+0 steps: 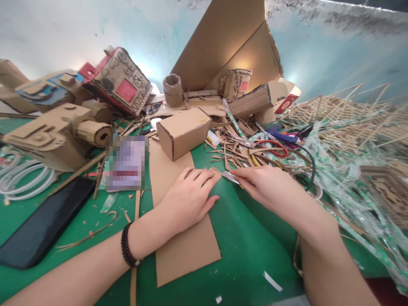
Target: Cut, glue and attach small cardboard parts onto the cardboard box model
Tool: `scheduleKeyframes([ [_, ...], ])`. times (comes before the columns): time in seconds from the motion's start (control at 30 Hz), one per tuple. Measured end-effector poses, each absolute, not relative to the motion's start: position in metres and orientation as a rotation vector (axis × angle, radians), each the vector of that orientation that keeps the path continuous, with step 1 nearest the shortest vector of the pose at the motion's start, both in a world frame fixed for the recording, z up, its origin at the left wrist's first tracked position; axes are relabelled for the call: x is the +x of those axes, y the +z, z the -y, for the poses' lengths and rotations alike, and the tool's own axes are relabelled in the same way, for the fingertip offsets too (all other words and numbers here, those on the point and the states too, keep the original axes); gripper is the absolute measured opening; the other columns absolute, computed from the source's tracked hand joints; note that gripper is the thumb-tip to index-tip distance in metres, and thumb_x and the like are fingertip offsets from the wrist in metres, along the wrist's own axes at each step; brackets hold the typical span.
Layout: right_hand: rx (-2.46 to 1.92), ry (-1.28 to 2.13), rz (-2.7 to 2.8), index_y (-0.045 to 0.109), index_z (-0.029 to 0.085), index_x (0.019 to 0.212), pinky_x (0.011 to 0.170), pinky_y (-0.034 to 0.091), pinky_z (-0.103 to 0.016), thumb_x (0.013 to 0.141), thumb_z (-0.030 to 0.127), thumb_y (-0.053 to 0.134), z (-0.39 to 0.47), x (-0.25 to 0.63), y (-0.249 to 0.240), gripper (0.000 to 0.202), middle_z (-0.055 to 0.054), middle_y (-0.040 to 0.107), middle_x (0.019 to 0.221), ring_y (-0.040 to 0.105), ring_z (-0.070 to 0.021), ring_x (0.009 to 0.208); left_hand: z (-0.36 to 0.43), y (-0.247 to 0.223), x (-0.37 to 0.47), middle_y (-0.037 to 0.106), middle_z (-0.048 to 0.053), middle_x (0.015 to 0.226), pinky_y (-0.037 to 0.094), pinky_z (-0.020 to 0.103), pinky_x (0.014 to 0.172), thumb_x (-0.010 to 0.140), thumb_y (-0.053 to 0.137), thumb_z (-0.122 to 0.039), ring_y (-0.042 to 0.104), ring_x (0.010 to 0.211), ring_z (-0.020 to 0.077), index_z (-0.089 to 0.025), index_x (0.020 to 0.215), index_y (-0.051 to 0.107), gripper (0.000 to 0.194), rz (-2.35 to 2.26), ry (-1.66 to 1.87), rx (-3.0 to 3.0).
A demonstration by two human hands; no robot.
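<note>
My left hand (pixel 191 195), with a black beaded bracelet at its wrist, rests palm down across a flat cardboard sheet (pixel 188 261). Its fingers are stretched out and the thumb is apart. Under the fingertips shows the end of a small cardboard piece (pixel 216 173), pressed against the table. Pinched in my right hand (pixel 276 185) is a craft knife (pixel 230 177), its blade pointing left and close to that small piece; whether they touch I cannot tell. My right fingers hide most of the knife's handle. Just beyond my left hand stands a closed cardboard box (pixel 185 132).
Cardboard scraps (pixel 232 155) and red-handled scissors (pixel 270 146) lie behind my hands. At left are a black phone (pixel 47 221), coiled tubing (pixel 27 180) and cardboard models (pixel 54 131). Clear plastic wrap (pixel 344 187) and wooden sticks (pixel 338 110) crowd the right of the green table (pixel 248 263).
</note>
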State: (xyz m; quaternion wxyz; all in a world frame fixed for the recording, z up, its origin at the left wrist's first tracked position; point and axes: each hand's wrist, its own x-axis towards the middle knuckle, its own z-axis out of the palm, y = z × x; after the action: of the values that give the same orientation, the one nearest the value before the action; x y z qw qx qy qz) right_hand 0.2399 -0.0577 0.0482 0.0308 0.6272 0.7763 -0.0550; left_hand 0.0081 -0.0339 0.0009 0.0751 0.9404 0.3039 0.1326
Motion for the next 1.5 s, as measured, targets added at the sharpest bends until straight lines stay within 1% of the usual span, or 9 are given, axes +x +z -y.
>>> scheduleKeyframes([
  [0.23, 2.004, -0.132, -2.558, 0.076, 0.033, 0.125, 0.073, 0.054, -0.032, 0.106, 0.034, 0.055, 0.059, 0.252, 0.049, 0.028, -0.003, 0.083, 0.107, 0.079, -0.0267, 0.091, 0.025, -0.013, 0.007, 0.070, 0.016, 0.132, 0.052, 0.054, 0.103, 0.098, 0.057, -0.015, 0.065, 0.119, 0.0324, -0.016, 0.119, 0.067, 0.023, -0.926, 0.634, 2.670],
  [0.4, 2.083, -0.011, -2.553, 0.064, 0.030, 0.143, 0.074, 0.054, -0.036, 0.104, 0.032, 0.056, 0.053, 0.246, 0.040, 0.039, -0.008, 0.080, 0.119, 0.078, -0.0310, 0.097, 0.021, -0.013, 0.010, 0.067, 0.014, 0.135, 0.056, 0.047, 0.103, 0.089, 0.060, -0.004, 0.065, 0.123, 0.0295, -0.018, 0.130, 0.060, 0.044, -0.910, 0.857, 2.593],
  [0.5, 2.148, -0.058, -2.632, 0.070, 0.029, 0.134, 0.079, 0.054, -0.036, 0.104, 0.033, 0.057, 0.046, 0.241, 0.036, 0.033, -0.008, 0.078, 0.124, 0.075, -0.0320, 0.107, 0.022, -0.003, 0.011, 0.067, 0.013, 0.135, 0.056, 0.043, 0.107, 0.090, 0.059, -0.002, 0.066, 0.124, 0.0270, -0.018, 0.133, 0.058, 0.046, -0.889, 1.034, 2.563],
  [0.63, 2.323, -0.733, -2.801, 0.077, 0.022, 0.106, 0.080, 0.053, -0.031, 0.104, 0.033, 0.055, 0.039, 0.236, 0.040, 0.024, -0.005, 0.081, 0.104, 0.074, -0.0231, 0.094, 0.022, 0.009, 0.010, 0.066, 0.012, 0.135, 0.055, 0.043, 0.112, 0.092, 0.063, -0.003, 0.064, 0.128, 0.0249, -0.022, 0.138, 0.056, 0.051, -0.800, 1.294, 2.478],
  [0.8, 2.241, -1.593, -2.793, 0.069, 0.020, 0.091, 0.063, 0.048, -0.025, 0.100, 0.034, 0.058, 0.039, 0.226, 0.044, 0.020, 0.000, 0.072, 0.075, 0.063, -0.0145, 0.067, 0.022, 0.013, 0.006, 0.061, 0.011, 0.144, 0.062, 0.035, 0.099, 0.093, 0.067, -0.007, 0.063, 0.130, 0.0239, -0.025, 0.142, 0.055, 0.053, -0.823, 1.313, 2.225],
  [0.93, 2.325, -1.533, -2.871, 0.066, 0.020, 0.087, 0.062, 0.047, -0.024, 0.096, 0.029, 0.061, 0.042, 0.217, 0.039, 0.014, 0.002, 0.066, 0.072, 0.060, -0.0134, 0.067, 0.020, 0.016, 0.006, 0.063, 0.011, 0.141, 0.063, 0.032, 0.090, 0.091, 0.076, -0.023, 0.066, 0.122, 0.0241, -0.024, 0.139, 0.058, 0.051, -0.852, 1.140, 1.737],
  [1.07, 2.293, -1.444, -2.955, 0.066, 0.020, 0.084, 0.056, 0.042, -0.022, 0.091, 0.025, 0.061, 0.045, 0.209, 0.036, 0.010, 0.004, 0.062, 0.068, 0.055, -0.0116, 0.062, 0.016, 0.022, 0.004, 0.071, 0.009, 0.113, 0.060, 0.033, 0.087, 0.089, 0.081, -0.038, 0.070, 0.102, 0.0220, -0.019, 0.129, 0.065, 0.048, -0.833, 0.962, 1.399],
  [1.27, 2.351, -1.426, -2.935, 0.063, 0.020, 0.077, 0.052, 0.038, -0.021, 0.085, 0.020, 0.061, 0.048, 0.205, 0.038, 0.008, 0.005, 0.058, 0.064, 0.051, -0.0101, 0.056, 0.015, 0.018, 0.005, 0.074, 0.007, 0.112, 0.053, 0.032, 0.094, 0.082, 0.088, -0.039, 0.068, 0.106, 0.0219, -0.019, 0.114, 0.072, 0.041, -0.834, 0.923, 1.213],
  [1.5, 2.312, -1.026, -3.084, 0.058, 0.022, 0.072, 0.054, 0.040, -0.022, 0.080, 0.018, 0.060, 0.049, 0.201, 0.035, 0.009, 0.005, 0.056, 0.060, 0.050, -0.0102, 0.054, 0.018, 0.017, 0.006, 0.074, 0.006, 0.100, 0.050, 0.027, 0.082, 0.089, 0.081, -0.043, 0.067, 0.090, 0.0177, -0.017, 0.108, 0.072, 0.034, -0.714, 0.786, 1.177],
])
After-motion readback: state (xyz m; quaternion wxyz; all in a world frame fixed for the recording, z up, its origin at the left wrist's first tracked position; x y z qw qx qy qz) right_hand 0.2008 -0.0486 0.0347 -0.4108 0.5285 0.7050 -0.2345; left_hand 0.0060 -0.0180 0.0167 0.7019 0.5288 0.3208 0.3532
